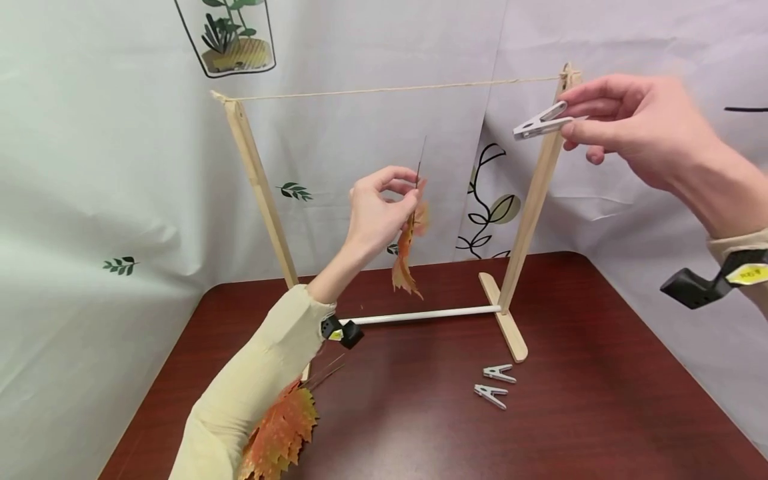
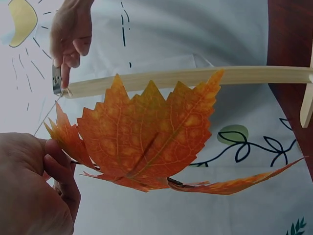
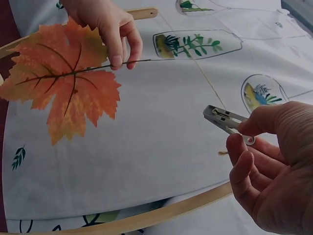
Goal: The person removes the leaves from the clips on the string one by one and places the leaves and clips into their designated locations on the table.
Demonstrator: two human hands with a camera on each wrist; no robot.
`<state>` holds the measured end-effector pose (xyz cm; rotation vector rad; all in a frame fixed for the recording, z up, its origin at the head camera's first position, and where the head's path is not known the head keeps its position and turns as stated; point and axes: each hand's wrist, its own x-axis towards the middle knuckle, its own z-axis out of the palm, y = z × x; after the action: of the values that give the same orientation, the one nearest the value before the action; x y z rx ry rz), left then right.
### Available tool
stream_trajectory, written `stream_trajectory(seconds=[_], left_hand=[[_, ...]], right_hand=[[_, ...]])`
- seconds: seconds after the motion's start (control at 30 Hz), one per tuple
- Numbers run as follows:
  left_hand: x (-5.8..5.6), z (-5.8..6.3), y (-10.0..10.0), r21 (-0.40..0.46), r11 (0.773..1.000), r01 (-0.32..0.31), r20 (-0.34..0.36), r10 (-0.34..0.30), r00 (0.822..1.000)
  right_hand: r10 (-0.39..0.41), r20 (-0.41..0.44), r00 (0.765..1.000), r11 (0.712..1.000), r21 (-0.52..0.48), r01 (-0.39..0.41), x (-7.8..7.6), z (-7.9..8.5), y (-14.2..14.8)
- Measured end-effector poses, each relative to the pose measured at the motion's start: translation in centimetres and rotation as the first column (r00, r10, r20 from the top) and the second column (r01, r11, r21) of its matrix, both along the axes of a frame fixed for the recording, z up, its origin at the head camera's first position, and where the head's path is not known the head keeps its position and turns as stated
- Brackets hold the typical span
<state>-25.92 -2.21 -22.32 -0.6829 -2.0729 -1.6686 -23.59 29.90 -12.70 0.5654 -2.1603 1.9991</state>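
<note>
My left hand (image 1: 384,207) pinches the thin stem of an orange autumn leaf (image 1: 405,257), which hangs below the fingers in front of the frame. The right wrist view shows this leaf (image 3: 73,78) spread flat, its stem poking out past the fingertips. Higher up at the right, my right hand (image 1: 642,127) holds a grey clothespin (image 1: 537,125) by its handle ends between thumb and fingers. A string (image 1: 390,89) runs between the tops of two wooden posts. The clothespin overlaps the right post (image 1: 534,200) in the head view, a little below the string.
Two more clothespins (image 1: 495,395) lie on the dark red table (image 1: 420,427) at the right of centre. A pile of orange leaves (image 1: 282,430) rests at the front left, partly behind my left sleeve. A white rod (image 1: 420,315) joins the posts near the base.
</note>
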Motion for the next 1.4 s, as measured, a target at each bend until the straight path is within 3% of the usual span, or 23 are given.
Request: stream_trajectory(seconds=[0.37, 0.67, 1.0, 1.4], left_hand=[[1.3, -1.2, -2.7, -0.07, 0.997, -0.038, -0.012, 0.037, 0.999], [2.6, -2.7, -4.8, -0.144, 0.987, -0.068, 0.001, 0.068, 0.998], [4.1, -4.1, -7.0, -0.252, 0.957, -0.147, -0.071, 0.133, 0.989], [5.1, -5.7, -9.4, -0.317, 0.926, -0.206, -0.11, 0.18, 0.977]], right_hand=[[-0.083, -0.018, 0.996, 0.978, 0.189, 0.085, 1.0, -1.9, 0.4], [-0.056, 0.005, 0.998, 0.988, 0.142, 0.055, 1.9, -4.0, 0.9], [-0.136, -0.012, 0.991, 0.942, 0.309, 0.133, 3.0, -7.0, 0.9], [-0.165, 0.031, 0.986, 0.94, 0.308, 0.147, 4.1, -10.3, 1.4]])
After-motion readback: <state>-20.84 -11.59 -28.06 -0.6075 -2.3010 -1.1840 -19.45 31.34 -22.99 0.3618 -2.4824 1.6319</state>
